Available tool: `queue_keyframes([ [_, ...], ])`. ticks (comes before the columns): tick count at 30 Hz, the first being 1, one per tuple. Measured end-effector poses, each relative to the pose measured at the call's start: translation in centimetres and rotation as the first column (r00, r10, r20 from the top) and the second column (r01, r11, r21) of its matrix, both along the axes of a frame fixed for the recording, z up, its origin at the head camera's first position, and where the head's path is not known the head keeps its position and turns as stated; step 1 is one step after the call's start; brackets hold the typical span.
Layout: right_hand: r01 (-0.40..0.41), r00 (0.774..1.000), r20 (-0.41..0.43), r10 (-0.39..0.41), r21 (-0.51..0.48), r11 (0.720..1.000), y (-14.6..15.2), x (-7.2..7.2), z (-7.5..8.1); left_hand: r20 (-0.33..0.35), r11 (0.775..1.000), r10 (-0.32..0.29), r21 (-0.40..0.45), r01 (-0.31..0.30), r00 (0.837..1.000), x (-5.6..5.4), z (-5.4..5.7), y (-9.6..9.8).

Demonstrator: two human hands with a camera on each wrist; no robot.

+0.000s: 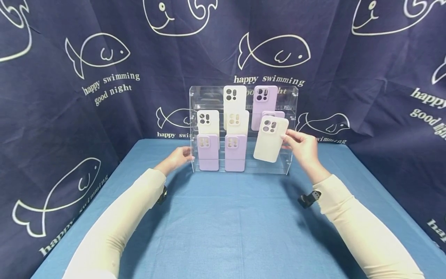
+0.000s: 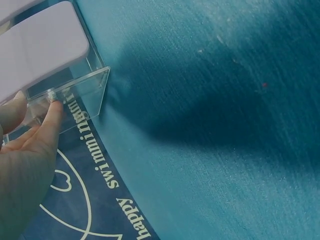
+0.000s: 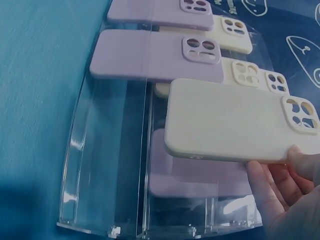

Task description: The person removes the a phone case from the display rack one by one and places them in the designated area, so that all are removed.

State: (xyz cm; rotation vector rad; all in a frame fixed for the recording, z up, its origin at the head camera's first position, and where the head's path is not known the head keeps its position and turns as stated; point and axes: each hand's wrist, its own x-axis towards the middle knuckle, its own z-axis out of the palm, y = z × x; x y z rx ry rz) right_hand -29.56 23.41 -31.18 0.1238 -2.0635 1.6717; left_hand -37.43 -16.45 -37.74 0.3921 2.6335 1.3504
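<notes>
A white phone case (image 1: 270, 141) is pinched at its right edge by my right hand (image 1: 304, 146). It tilts in front of the right side of a clear tiered display stand (image 1: 266, 167), partly covering a purple phone case (image 3: 200, 177) behind it. In the right wrist view the thumb and fingers of my right hand (image 3: 290, 185) are on the held case's long edge near the camera cutouts. My left hand (image 1: 178, 157) holds the stand's left side panel; the left wrist view shows the fingers (image 2: 50, 122) against this clear panel.
Purple cases (image 1: 208, 153) stand left and middle on the lowest tier. White cases (image 1: 208, 121) stand behind them, another white case (image 1: 234, 101) and a purple case (image 1: 265, 101) higher up. A blue cloth (image 1: 230, 224) covers the table; a dark fish-print curtain (image 1: 174, 69) hangs behind.
</notes>
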Motion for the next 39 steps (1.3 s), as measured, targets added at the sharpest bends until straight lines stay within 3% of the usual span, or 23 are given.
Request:
queue_keyframes([
  [8,-0.041,0.999,0.024,0.041,-0.021,0.999,-1.2,0.4,0.4,0.09,0.996,0.001,0.088,-0.009,0.996,-0.3,0.1,0.1],
  [20,-0.105,0.993,0.046,0.111,-0.124,0.987,-2.9,0.4,0.0,0.162,0.989,0.027,0.138,-0.05,0.986,-0.3,0.0,0.4],
  [23,-0.116,0.991,0.044,0.124,-0.161,0.98,-3.2,0.4,-0.2,0.164,0.988,0.016,0.148,-0.04,0.986,-0.9,-0.6,0.1],
  [24,-0.12,0.991,0.038,0.128,-0.173,0.978,-3.3,0.4,-0.2,0.14,0.982,-0.018,0.189,-0.009,0.99,-2.0,-1.7,-0.4],
  [27,-0.127,0.99,0.03,0.136,-0.191,0.973,-3.6,0.4,-0.3,0.141,0.979,-0.035,0.204,0.006,0.989,-2.5,-2.2,-0.7],
  [30,-0.131,0.989,0.037,0.141,-0.185,0.974,-4.0,0.5,-0.3,0.15,0.982,-0.019,0.188,-0.01,0.989,-2.1,-1.9,-0.5],
  [31,-0.134,0.989,0.043,0.144,-0.181,0.974,-4.1,0.5,-0.3,0.176,0.988,0.015,0.146,-0.041,0.984,-1.1,-0.8,0.1],
  [33,-0.14,0.987,0.05,0.152,-0.187,0.972,-4.4,0.5,-0.5,0.183,0.989,0.028,0.138,-0.054,0.983,-0.7,-0.5,0.3],
  [36,-0.15,0.984,0.063,0.164,-0.188,0.971,-4.8,0.4,-0.8,0.179,0.983,0.001,0.181,-0.034,0.984,-3.5,-2.9,-0.7],
  [37,-0.154,0.983,0.068,0.169,-0.192,0.969,-4.9,0.4,-0.9,0.18,0.979,-0.002,0.2,-0.034,0.984,-5.0,-4.3,-1.3],
  [39,-0.161,0.981,0.08,0.179,-0.199,0.967,-5.1,0.4,-1.2,0.174,0.973,-0.012,0.228,-0.028,0.985,-9.7,-8.6,-2.8],
])
